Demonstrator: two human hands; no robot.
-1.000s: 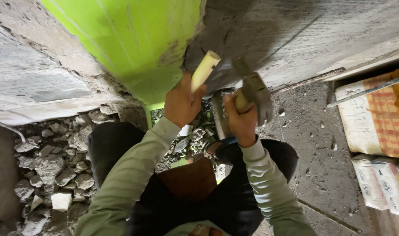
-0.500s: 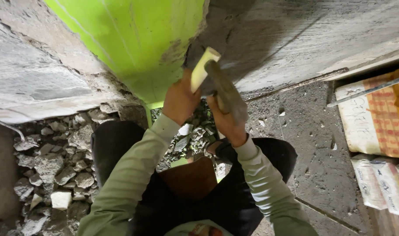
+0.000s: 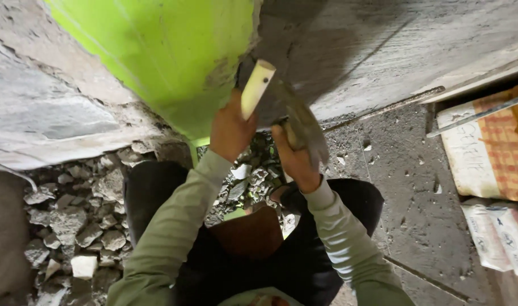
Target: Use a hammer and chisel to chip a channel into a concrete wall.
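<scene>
- the person stands over a rough grey concrete floor [image 3: 406, 170], with a worn grey wall [image 3: 49, 107] at the far left and a bright green painted section [image 3: 168, 56] beside it.
- a heap of broken rubble [image 3: 72, 221] covers the floor at the left and runs between the person's feet.
- at the right edge lie stacked sacks [image 3: 491, 147], one checked orange, with a thin metal rod [image 3: 480, 116] across them.
- the left hand [image 3: 230, 130] has its fingers curled tight round a pale cream chisel [image 3: 256, 88], set against the wall at the green edge.
- the right hand [image 3: 296, 161], just right of it, grips a blurred hammer [image 3: 304, 124], fingers wrapped round the handle, its head near the chisel.
</scene>
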